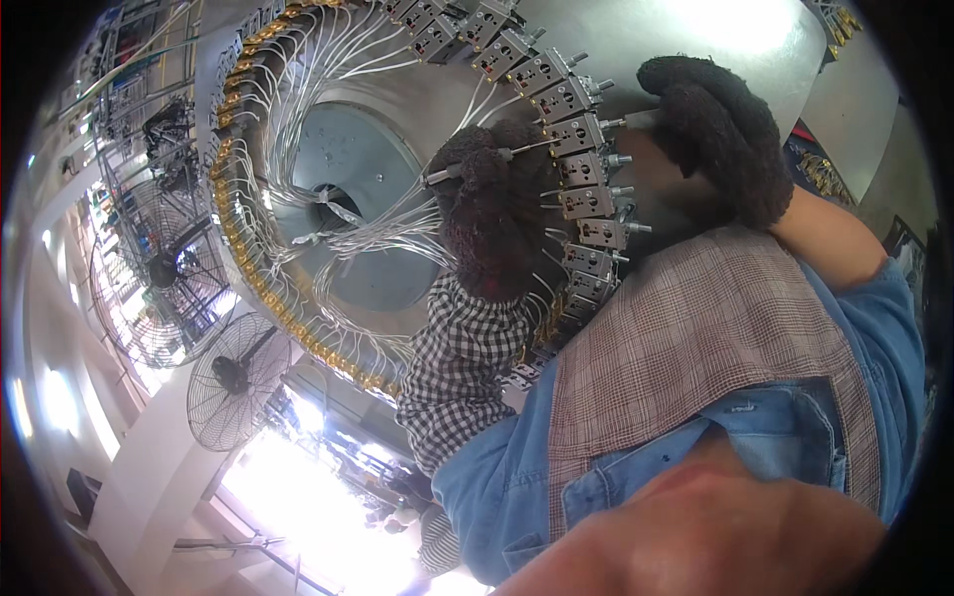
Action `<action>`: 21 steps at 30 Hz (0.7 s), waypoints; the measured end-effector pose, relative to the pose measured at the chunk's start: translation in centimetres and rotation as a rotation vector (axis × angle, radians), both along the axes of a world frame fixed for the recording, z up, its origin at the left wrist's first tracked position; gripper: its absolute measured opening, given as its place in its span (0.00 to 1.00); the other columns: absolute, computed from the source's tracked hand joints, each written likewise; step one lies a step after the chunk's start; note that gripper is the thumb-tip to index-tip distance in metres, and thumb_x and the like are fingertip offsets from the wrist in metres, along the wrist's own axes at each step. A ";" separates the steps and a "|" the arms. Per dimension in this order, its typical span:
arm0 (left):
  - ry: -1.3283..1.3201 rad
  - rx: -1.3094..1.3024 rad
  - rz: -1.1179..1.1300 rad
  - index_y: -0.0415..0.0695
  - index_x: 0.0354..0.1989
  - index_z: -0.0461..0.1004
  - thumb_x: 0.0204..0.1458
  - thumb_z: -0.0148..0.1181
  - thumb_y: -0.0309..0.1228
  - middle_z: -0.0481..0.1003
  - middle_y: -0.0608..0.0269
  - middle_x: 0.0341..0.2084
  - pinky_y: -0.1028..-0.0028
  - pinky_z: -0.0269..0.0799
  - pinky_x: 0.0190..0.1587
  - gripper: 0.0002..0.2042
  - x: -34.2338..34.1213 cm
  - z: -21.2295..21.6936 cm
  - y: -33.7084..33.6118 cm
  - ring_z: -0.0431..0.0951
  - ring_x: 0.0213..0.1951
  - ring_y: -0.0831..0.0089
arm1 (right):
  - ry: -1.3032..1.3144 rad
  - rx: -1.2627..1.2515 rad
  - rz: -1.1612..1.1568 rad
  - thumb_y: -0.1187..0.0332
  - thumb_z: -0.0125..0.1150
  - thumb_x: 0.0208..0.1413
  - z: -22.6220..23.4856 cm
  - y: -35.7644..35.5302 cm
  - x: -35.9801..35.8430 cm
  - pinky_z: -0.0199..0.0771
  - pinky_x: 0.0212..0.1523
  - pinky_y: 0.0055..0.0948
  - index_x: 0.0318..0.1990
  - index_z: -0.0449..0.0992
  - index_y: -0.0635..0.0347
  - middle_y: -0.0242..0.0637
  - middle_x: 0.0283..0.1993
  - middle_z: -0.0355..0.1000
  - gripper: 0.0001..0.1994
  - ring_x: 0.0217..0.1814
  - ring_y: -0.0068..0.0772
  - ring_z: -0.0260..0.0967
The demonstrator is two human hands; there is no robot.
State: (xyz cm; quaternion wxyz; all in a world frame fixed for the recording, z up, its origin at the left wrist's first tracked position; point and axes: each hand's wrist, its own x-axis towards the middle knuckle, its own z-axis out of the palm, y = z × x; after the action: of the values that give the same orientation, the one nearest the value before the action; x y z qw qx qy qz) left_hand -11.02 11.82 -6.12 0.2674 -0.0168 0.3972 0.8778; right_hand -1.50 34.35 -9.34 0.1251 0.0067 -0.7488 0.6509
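My left hand [489,214], in a dark knitted glove with a checked sleeve, is closed on a thin metal rod [452,171]. The rod lies across the glove and reaches toward the ring of grey blocks [581,169] on a big round machine. White wires [378,233] run from the blocks toward the hub behind this hand. My right hand [717,129], also gloved, leans with bent fingers on the grey metal housing [636,45] just outside the ring. I see nothing held in it.
Brass fittings [253,288] line the ring's far side around a grey central disc [348,169]. Two caged fans [234,375] [159,270] stand beyond the machine at the left, by metal racks [129,60]. Bright glare fills the lower middle.
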 end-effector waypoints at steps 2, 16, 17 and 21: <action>0.005 0.017 -0.041 0.37 0.44 0.65 0.55 0.53 0.31 0.73 0.51 0.41 0.65 0.77 0.40 0.13 -0.2 -0.1 -0.4 0.77 0.41 0.63 | -0.101 -0.163 -0.050 0.69 0.50 0.58 2.4 -0.8 -0.7 0.74 0.38 0.23 0.56 0.65 0.61 0.41 0.45 0.71 0.18 0.41 0.27 0.71; -0.019 0.004 0.061 0.41 0.47 0.65 0.55 0.54 0.32 0.72 0.54 0.40 0.66 0.78 0.42 0.13 0.3 -0.4 -0.4 0.75 0.41 0.63 | -0.096 0.063 -0.151 0.73 0.65 0.44 3.0 -1.1 -1.5 0.75 0.28 0.27 0.47 0.71 0.62 0.41 0.41 0.71 0.20 0.31 0.29 0.72; -0.022 0.002 0.059 0.41 0.47 0.65 0.55 0.54 0.32 0.72 0.54 0.40 0.66 0.78 0.42 0.13 0.3 -0.6 -0.3 0.75 0.41 0.63 | 0.096 0.278 -0.146 0.73 0.65 0.44 2.0 -0.6 -1.7 0.75 0.28 0.27 0.47 0.71 0.62 0.42 0.41 0.71 0.20 0.31 0.29 0.72; 0.052 0.038 0.035 0.40 0.47 0.65 0.55 0.54 0.29 0.71 0.53 0.42 0.65 0.77 0.45 0.13 0.1 -1.1 -0.3 0.74 0.44 0.61 | 0.262 0.451 -0.145 0.68 0.63 0.49 2.0 -0.9 -1.8 0.73 0.25 0.23 0.48 0.71 0.61 0.39 0.40 0.72 0.18 0.30 0.27 0.72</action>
State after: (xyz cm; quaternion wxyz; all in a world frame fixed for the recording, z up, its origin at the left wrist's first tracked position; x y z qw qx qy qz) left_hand -10.89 11.48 -7.24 0.2417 0.0042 0.3871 0.8898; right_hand -3.26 33.48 -7.38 0.2625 0.0647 -0.8509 0.4505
